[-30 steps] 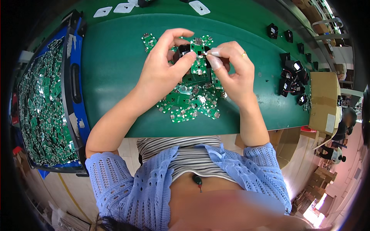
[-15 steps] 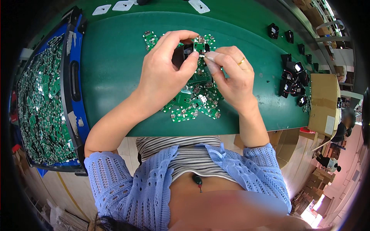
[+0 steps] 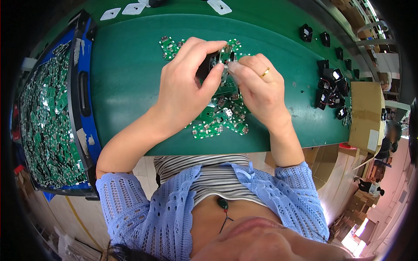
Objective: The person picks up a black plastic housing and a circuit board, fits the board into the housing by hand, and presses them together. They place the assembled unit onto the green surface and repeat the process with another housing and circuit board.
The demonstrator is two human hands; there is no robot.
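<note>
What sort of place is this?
Probably an electronics assembly workshop. A blue crate is filled with green circuit boards, loose boards lie on the worktable, and small black housings are heaped toward its right end.

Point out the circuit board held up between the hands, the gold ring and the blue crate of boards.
Circuit board [image 3: 225,55]: head view, on the visible part of its green face.
Gold ring [image 3: 265,72]: head view, on its band.
Blue crate [image 3: 88,125]: head view, on its right-hand side wall.
</note>
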